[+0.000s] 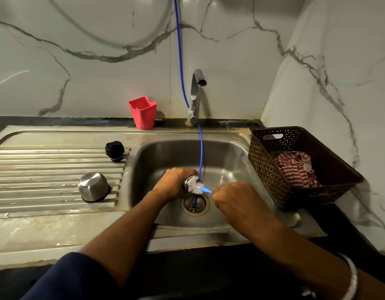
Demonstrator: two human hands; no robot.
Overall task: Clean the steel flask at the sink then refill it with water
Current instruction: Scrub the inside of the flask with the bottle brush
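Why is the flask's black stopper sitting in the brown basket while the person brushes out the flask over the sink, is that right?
Not quite. The head view shows the black stopper on the ribbed drainboard left of the sink, not in the brown basket. Otherwise right.

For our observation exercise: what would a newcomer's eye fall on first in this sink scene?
First, the two hands over the sink basin: the left hand grips the steel flask while the right hand holds a bottle brush at its mouth. Next, the red cup by the tap, and the brown basket on the right.
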